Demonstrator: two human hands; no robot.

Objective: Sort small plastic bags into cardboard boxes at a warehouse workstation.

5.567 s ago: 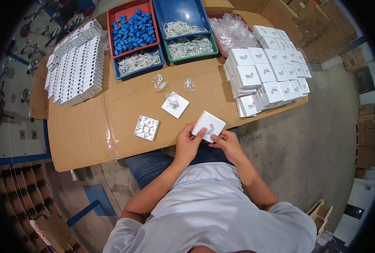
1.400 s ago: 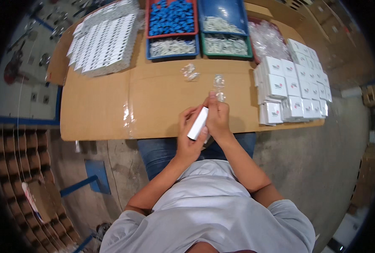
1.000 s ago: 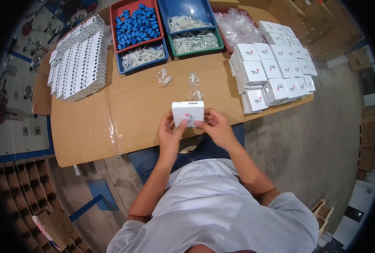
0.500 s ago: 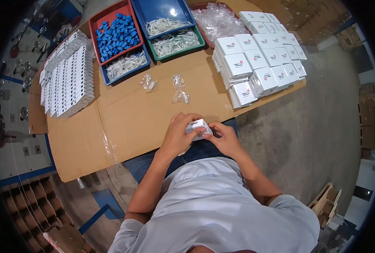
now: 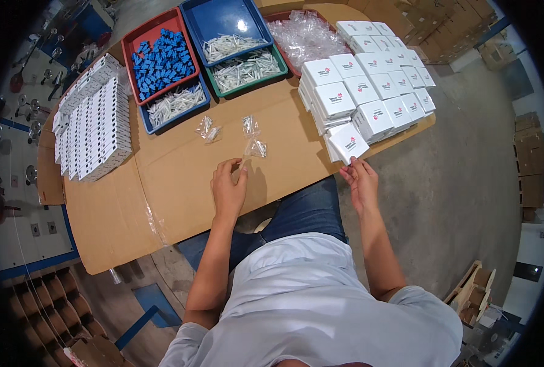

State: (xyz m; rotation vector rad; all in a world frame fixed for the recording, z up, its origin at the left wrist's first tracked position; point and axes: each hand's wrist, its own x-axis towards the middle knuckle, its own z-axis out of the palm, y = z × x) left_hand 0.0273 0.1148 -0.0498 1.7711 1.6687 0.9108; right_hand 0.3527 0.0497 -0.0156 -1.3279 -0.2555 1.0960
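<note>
My right hand (image 5: pixel 362 183) is closed at the front of the box stack, its fingertips pinching the near corner of a white square box (image 5: pixel 349 144). This box lies slightly turned on the lowest front pile. My left hand (image 5: pixel 228 188) is over the cardboard-covered table (image 5: pixel 180 183), thumb and fingers apart, holding nothing. Just beyond its fingertips lies a small clear bag (image 5: pixel 257 148) with white pieces inside. Another such bag (image 5: pixel 249 126) sits behind it, and a further bag group (image 5: pixel 208 129) lies to the left.
White boxes (image 5: pixel 382 85) are stacked at the right table edge. Long white cartons (image 5: pixel 97 125) stand in rows at left. Trays at the back hold blue parts (image 5: pixel 163 61), white sticks (image 5: pixel 175 107) and clear plastic pieces (image 5: pixel 305 37).
The white box between both hands has gone to the front of the right stack with my right hand. My left hand has let go and moved left onto the table.
</note>
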